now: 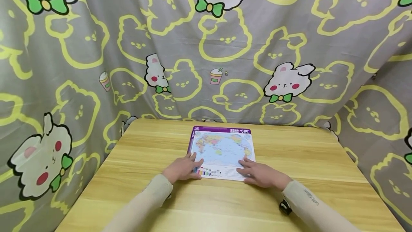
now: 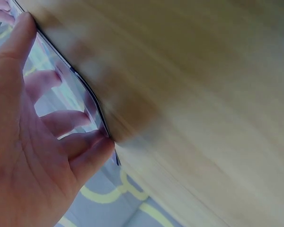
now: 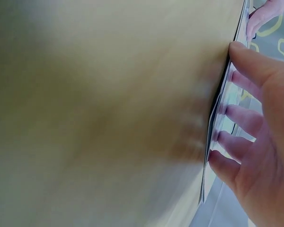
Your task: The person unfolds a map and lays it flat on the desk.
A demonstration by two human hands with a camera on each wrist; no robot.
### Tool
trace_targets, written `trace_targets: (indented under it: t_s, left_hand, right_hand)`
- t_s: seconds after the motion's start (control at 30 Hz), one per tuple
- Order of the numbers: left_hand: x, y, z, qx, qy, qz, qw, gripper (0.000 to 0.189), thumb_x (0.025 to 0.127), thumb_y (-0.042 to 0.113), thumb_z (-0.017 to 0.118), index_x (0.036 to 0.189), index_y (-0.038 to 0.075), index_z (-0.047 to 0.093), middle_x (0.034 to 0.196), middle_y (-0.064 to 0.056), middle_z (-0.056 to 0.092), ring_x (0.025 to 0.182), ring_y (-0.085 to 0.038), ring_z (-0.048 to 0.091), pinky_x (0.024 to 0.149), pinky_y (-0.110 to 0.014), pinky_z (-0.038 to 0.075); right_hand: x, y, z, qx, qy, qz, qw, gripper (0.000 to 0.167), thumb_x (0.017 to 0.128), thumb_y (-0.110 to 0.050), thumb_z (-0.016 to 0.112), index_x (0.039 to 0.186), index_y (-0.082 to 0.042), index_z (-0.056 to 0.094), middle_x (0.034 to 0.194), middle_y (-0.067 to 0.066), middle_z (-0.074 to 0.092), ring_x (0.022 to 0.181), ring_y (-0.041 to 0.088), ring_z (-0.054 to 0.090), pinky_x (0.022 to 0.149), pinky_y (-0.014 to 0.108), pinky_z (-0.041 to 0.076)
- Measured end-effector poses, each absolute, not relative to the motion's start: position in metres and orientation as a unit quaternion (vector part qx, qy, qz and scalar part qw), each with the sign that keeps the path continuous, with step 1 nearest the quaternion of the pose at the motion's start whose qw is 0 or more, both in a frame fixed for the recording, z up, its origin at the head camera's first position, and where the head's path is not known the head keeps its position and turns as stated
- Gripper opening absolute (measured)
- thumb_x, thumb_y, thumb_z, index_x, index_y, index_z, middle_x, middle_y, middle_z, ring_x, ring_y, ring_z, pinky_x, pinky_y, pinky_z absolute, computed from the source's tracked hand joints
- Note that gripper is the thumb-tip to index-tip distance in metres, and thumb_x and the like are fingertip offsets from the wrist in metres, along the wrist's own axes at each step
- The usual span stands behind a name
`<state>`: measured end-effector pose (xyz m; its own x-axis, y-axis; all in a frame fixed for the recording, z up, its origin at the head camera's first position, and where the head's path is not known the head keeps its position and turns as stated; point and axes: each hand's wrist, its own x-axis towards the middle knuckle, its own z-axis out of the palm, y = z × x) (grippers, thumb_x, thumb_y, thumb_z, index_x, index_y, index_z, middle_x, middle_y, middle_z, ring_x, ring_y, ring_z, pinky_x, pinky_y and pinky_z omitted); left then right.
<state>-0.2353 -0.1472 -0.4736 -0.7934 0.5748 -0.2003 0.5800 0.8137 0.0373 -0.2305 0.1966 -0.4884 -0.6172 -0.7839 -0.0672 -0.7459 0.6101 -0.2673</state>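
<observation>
A glossy world map sheet (image 1: 222, 149) with a purple top border lies on the wooden table, its printed side up. My left hand (image 1: 183, 168) rests on its lower left corner, fingers spread; the left wrist view shows the fingertips (image 2: 102, 144) touching near the thin edge. At the lower right part of the map, my right hand (image 1: 262, 173) presses with spread fingers. In the right wrist view, the right thumb (image 3: 244, 54) lies at the near edge, where thin layers stand slightly apart. Neither hand curls round the sheet.
The wooden table (image 1: 145, 139) extends around the map on all sides. Behind it and at both sides hangs a grey curtain (image 1: 180, 42) with yellow outlines and rabbit faces. A dark band (image 1: 284, 207) shows under the right wrist.
</observation>
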Motion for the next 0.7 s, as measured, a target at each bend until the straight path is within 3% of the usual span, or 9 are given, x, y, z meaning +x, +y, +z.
trace_targets:
  t_s: [0.7]
  left_hand:
    - [-0.236,-0.108,-0.476,0.320,0.941,-0.085,0.074,0.072,0.086,0.066,0.046,0.144,0.025,0.042,0.144,-0.018,0.040,0.130,-0.037,0.040,0.091,-0.044,0.048]
  right_hand:
    - [-0.223,0.232,-0.491,-0.418,0.898,-0.119,0.072,0.046,0.097,-0.029,0.054,0.137,-0.006,0.050,0.146,0.022,0.036,0.134,0.044,0.028,0.099,0.056,0.035]
